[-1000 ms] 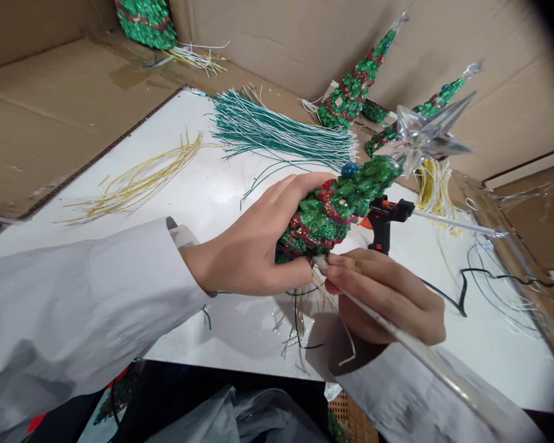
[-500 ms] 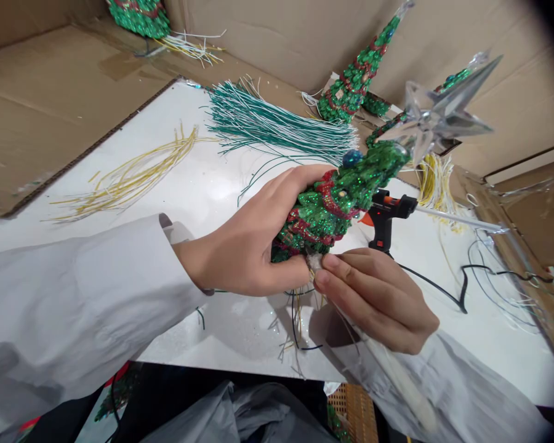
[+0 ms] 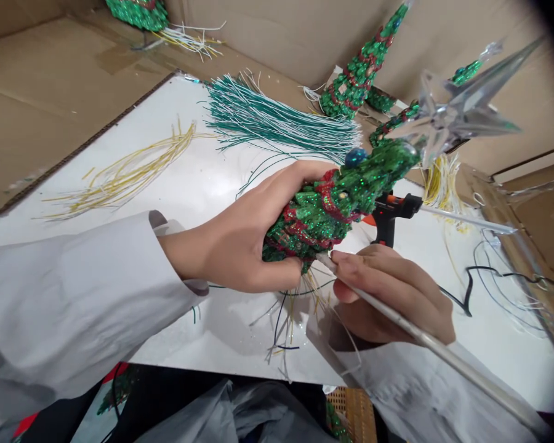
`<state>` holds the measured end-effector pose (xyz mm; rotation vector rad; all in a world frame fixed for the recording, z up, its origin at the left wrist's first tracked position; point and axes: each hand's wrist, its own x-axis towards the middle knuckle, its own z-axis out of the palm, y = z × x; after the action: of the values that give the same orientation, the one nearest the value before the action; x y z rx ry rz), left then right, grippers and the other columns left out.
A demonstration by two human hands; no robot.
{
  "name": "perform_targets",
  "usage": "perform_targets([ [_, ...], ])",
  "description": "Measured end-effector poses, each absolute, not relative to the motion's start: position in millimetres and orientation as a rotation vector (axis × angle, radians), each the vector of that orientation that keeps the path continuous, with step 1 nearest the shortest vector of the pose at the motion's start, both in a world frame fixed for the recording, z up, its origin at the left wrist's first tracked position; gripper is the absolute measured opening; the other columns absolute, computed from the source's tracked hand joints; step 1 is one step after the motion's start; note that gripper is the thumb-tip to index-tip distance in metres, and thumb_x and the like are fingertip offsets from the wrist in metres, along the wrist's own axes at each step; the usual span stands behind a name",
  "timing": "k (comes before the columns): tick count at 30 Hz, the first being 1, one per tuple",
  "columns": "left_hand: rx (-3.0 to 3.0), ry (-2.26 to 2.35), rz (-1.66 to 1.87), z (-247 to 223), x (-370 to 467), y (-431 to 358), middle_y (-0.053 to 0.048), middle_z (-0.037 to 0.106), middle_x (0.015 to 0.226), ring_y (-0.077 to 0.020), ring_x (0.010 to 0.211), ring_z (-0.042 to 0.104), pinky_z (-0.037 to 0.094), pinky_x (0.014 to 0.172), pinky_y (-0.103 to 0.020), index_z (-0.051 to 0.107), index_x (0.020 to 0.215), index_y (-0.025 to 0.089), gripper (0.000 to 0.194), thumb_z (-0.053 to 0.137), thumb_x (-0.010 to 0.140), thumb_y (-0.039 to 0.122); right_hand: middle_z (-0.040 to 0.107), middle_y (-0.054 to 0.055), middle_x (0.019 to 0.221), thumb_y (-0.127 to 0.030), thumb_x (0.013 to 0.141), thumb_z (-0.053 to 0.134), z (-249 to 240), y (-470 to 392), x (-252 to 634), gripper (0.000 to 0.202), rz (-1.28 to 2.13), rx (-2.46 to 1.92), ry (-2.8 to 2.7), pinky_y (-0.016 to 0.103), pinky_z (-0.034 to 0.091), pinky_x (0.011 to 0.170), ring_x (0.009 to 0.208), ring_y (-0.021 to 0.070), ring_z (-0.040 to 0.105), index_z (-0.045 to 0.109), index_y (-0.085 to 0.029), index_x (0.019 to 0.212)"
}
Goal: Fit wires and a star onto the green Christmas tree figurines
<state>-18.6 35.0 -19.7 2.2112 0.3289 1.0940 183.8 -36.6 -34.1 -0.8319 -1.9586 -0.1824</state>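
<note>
My left hand [image 3: 253, 246] is wrapped round a glittery green Christmas tree figurine [image 3: 325, 206] with red garlands and a blue bauble. The figurine leans to the right, a clear plastic star [image 3: 447, 117] at its top. Between the fingers of my right hand [image 3: 392, 295] is a long pale stick [image 3: 425, 335], its tip at the lower edge of the figurine beside my left thumb. What the tip touches there is too small to make out. Thin yellow, white and dark wires [image 3: 290, 320] hang from under the figurine.
A black hot glue gun [image 3: 385, 218] stands behind my right hand, its cord running right. Green and white wires [image 3: 281, 117] lie at the back, yellow wires [image 3: 133, 172] at the left. More tree figurines [image 3: 360, 71] stand by the cardboard wall [image 3: 268, 37].
My right hand has moved slightly right and down, and the stick now shows along its length. The figurine's star end has shifted a little to the right.
</note>
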Motion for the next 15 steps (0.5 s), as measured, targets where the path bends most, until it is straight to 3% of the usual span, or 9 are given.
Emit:
perform_targets([
  [3, 2.21, 0.321, 1.094, -21, -19, 35, -0.008, 0.055, 0.127, -0.0344, 0.127, 0.048, 0.042, 0.107, -0.051, 0.037, 0.124, 0.026, 0.069, 0.065, 0.062, 0.017, 0.078, 0.0, 0.085, -0.015, 0.085, 0.069, -34, -32, 177, 0.024, -0.302, -0.668, -1.873, 0.03, 0.06, 0.056, 0.063, 0.016, 0.07, 0.07, -0.02, 0.108],
  [15, 2.123, 0.358, 1.108, -18, -14, 32, -0.006, 0.063, 0.111, -0.0352, 0.128, 0.048, 0.04, 0.108, -0.055, 0.043, 0.118, 0.027, 0.06, 0.069, 0.065, 0.021, 0.077, 0.005, 0.098, -0.012, 0.085, 0.068, -15, -32, 189, 0.021, -0.233, -0.546, -2.238, 0.027, 0.059, 0.061, 0.082, 0.0159, 0.072, 0.069, -0.013, 0.106],
])
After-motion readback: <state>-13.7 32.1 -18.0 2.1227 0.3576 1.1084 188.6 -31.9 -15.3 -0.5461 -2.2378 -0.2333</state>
